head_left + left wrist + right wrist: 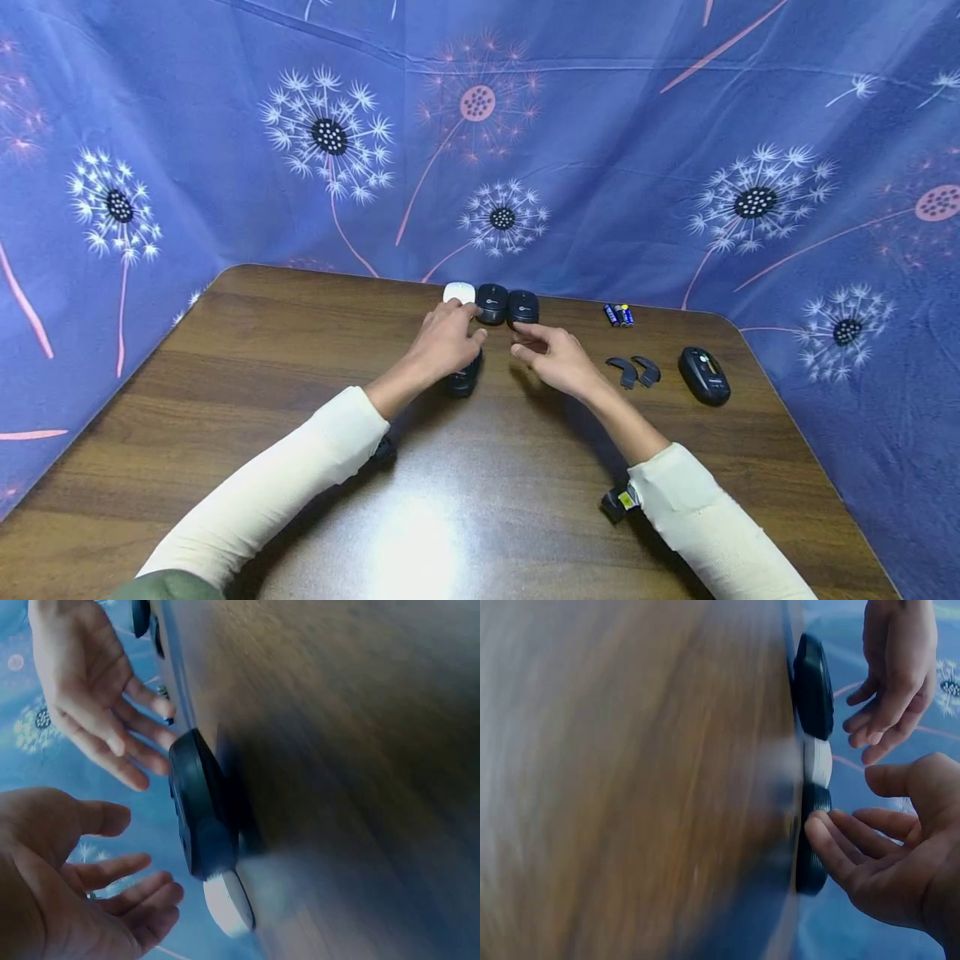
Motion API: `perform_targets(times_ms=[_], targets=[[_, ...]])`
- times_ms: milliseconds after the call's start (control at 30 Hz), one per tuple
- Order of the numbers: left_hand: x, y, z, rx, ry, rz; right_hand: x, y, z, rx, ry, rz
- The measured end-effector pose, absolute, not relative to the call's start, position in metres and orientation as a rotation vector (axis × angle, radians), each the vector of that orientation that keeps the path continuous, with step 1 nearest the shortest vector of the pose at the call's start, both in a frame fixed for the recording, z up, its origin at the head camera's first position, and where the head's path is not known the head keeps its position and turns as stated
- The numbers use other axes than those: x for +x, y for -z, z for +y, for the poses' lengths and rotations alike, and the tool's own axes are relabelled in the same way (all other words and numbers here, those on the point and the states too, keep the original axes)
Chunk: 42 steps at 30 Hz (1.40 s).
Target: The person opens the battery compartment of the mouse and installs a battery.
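Note:
My left hand (447, 337) hovers over a black computer mouse (465, 379), its fingers spread loosely and holding nothing. In the left wrist view that mouse (199, 806) rests on the table just past the fingers. The hand partly hides it in the head view. To the right, my right hand (558, 358) is held above the table with relaxed, slightly bent fingers. Its fingertips are nearest to the right one of two black mice (522, 307), (814, 862) at the back. A white mouse (459, 292) stands left of them in the same row, overlapped by my left fingers.
On the right lie two small batteries (618, 314), two curved black covers (634, 372) and a black mouse (705, 377) with its battery compartment uncovered. The wooden table (225, 375) ends at a blue dandelion-print cloth (600, 167) behind.

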State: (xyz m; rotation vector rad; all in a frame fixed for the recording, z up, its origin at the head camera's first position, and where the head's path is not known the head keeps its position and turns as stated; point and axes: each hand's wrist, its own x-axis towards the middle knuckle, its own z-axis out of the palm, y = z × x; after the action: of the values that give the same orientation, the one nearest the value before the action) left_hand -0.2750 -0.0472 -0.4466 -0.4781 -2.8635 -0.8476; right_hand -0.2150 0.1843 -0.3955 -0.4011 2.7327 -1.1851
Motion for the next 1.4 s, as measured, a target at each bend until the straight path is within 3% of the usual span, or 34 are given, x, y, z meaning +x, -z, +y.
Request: perform_targets(times_ms=[400,533,767,1000,1100,1200,1400], targets=[[-0.28,0.44,0.01,-0.77,0.431,-2.958,-0.234,0.397,0.21,-0.386,0.928,2.884],[-0.257,0.405,0.021,-0.8,0.192,-3.07,-0.24,0.4,0.214,-0.49,0.825,2.858],[-0.284,0.435,0.032,-0.855,0.046,-3.097,-0.242,0.401,0.217,-0.593,0.732,2.791],[-0.271,0.421,0.033,-0.897,-0.007,-3.082,-0.255,0.421,0.23,-0.662,0.712,2.782],[-0.25,0.394,0.031,-0.915,0.032,-3.105,-0.253,0.419,0.231,-0.656,0.686,2.791],[-0.247,0.39,0.032,-0.933,0.066,-3.109,-0.241,0.404,0.225,-0.603,0.646,2.774],[-0.286,0.439,0.041,-0.938,0.198,-3.103,-0.233,0.398,0.223,-0.58,0.552,2.814]])
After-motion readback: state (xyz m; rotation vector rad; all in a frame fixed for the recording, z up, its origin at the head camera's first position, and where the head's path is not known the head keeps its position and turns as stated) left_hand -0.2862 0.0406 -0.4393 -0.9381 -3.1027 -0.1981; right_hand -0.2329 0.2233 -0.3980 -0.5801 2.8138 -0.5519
